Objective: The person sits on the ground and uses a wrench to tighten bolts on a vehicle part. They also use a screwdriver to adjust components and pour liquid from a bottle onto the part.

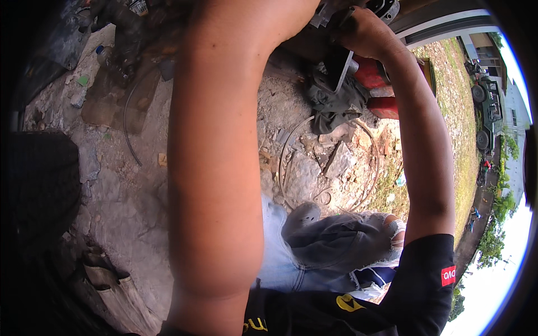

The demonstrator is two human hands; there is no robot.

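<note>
Nearest, the left forearm (216,168) rises past torn jeans (336,246) with its hand hidden beyond the top edge, grip impossible to tell, while farther up the right hand (361,31) is clenched around a dark metal part (339,67) above a grey rag (333,103) and red canisters (375,84).

A wire hoop (367,162) lies by a dark rag (336,106).
</note>
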